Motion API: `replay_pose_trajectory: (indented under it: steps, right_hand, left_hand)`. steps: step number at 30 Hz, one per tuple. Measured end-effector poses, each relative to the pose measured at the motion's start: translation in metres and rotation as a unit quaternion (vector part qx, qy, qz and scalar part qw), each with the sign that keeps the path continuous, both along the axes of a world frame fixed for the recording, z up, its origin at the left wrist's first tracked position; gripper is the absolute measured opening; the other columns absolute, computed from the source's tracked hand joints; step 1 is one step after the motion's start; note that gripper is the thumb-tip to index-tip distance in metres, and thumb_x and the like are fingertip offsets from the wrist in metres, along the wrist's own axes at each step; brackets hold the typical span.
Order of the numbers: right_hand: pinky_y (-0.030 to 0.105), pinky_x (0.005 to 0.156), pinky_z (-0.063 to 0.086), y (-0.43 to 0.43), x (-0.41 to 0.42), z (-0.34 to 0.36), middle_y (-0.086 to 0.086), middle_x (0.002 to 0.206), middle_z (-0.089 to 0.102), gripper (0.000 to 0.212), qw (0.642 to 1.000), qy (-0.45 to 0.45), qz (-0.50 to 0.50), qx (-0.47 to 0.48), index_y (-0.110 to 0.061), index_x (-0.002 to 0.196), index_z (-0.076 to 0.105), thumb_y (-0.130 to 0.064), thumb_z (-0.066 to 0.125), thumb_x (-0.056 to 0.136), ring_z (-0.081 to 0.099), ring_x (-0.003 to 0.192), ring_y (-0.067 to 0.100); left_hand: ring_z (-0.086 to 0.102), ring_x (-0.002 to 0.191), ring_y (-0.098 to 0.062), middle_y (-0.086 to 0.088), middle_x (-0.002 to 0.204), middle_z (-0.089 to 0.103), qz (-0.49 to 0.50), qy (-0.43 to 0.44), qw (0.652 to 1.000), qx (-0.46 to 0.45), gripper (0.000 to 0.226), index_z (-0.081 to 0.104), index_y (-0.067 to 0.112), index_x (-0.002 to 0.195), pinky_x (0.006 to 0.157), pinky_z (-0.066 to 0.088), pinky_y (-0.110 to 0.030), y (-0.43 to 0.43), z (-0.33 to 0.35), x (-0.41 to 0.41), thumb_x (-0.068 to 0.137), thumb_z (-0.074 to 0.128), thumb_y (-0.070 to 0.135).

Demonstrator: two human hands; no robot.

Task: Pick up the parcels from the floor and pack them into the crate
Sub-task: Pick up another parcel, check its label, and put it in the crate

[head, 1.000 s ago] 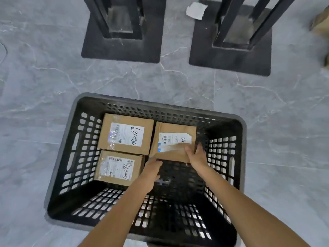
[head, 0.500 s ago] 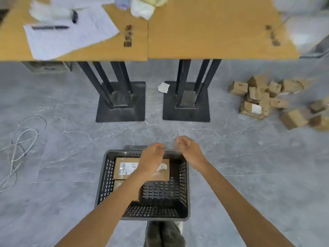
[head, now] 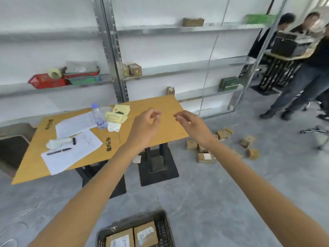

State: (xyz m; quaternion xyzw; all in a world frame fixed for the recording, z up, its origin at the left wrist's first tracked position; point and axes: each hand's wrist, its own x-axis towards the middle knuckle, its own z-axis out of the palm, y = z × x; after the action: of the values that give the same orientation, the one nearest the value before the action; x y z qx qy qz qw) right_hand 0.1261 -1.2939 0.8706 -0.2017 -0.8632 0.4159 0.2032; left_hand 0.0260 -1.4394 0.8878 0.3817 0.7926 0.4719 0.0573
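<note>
Cardboard parcels lie in the crate. The left hand and right hand have risen out empty, fingers loose. Probably the floor parcels come next.

This is a parcel storeroom or packing room. Metal shelving lines the white wall, carrying small cardboard boxes, a roll of tape and plastic baskets. Brown parcels lie scattered on the grey floor, and a black crate holds more, with printed labels. A wooden surface bears papers and a pen.
</note>
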Motion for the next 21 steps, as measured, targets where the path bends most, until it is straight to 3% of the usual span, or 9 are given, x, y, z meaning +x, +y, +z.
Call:
replay_pose_trajectory:
  steps: [2, 6, 8, 11, 16, 21]
  right_hand:
    - [0.028, 0.087, 0.049, 0.009, 0.024, 0.030, -0.001, 0.110, 0.066, 0.025, 0.999, 0.041, -0.029, 0.012, -0.012, 0.114, 0.063, -0.024, 0.046, 0.099, 0.061, 0.103, 0.017]
    - [0.003, 0.080, 0.039, 0.029, 0.081, 0.065, -0.006, 0.109, 0.065, 0.026, 0.993, 0.080, -0.079, 0.040, -0.015, 0.114, 0.063, -0.024, 0.044, 0.100, 0.057, 0.106, 0.008]
    - [0.001, 0.078, 0.037, 0.042, 0.110, 0.071, -0.007, 0.108, 0.064, 0.026, 0.989, 0.093, -0.105, 0.050, -0.014, 0.114, 0.063, -0.024, 0.043, 0.100, 0.055, 0.105, 0.005]
    - [0.002, 0.079, 0.039, 0.065, 0.150, 0.068, -0.007, 0.107, 0.065, 0.025, 0.983, 0.102, -0.145, 0.044, -0.019, 0.112, 0.063, -0.024, 0.042, 0.100, 0.056, 0.102, 0.003]
    - [0.020, 0.091, 0.043, 0.119, 0.205, 0.044, -0.006, 0.108, 0.066, 0.023, 0.978, 0.090, -0.189, 0.026, -0.024, 0.109, 0.063, -0.026, 0.042, 0.100, 0.059, 0.106, 0.007]
    - [0.011, 0.079, 0.040, 0.190, 0.243, 0.026, -0.009, 0.104, 0.064, 0.021, 0.971, 0.088, -0.220, 0.011, -0.024, 0.108, 0.061, -0.024, 0.041, 0.101, 0.056, 0.104, 0.006]
  left_hand:
    - [0.053, 0.105, 0.002, 0.014, 0.111, 0.062, -0.017, 0.032, 0.999, 0.022, 0.021, 0.061, 0.024, 0.111, 0.080, 0.035, -0.009, 0.009, 0.018, 0.015, 0.096, 0.047, 0.020]
    - [0.050, 0.113, 0.000, 0.012, 0.119, 0.059, -0.062, 0.059, 0.995, 0.045, 0.027, 0.058, 0.021, 0.119, 0.092, 0.035, -0.014, 0.030, 0.033, 0.042, 0.095, 0.046, 0.019]
    - [0.048, 0.117, -0.002, 0.011, 0.122, 0.057, -0.079, 0.080, 0.992, 0.049, 0.027, 0.056, 0.022, 0.121, 0.097, 0.033, -0.017, 0.043, 0.037, 0.055, 0.095, 0.046, 0.019]
    - [0.046, 0.120, -0.003, 0.010, 0.126, 0.055, -0.096, 0.101, 0.989, 0.052, 0.028, 0.055, 0.022, 0.122, 0.093, 0.030, -0.014, 0.065, 0.040, 0.072, 0.096, 0.047, 0.019]
    - [0.041, 0.122, 0.000, 0.016, 0.127, 0.048, -0.118, 0.105, 0.987, 0.035, 0.028, 0.053, 0.023, 0.124, 0.097, 0.030, -0.017, 0.115, 0.035, 0.101, 0.096, 0.046, 0.020]
    - [0.043, 0.125, -0.007, 0.008, 0.129, 0.053, -0.120, 0.100, 0.988, 0.014, 0.030, 0.052, 0.021, 0.126, 0.100, 0.033, -0.022, 0.184, 0.016, 0.129, 0.097, 0.046, 0.020]
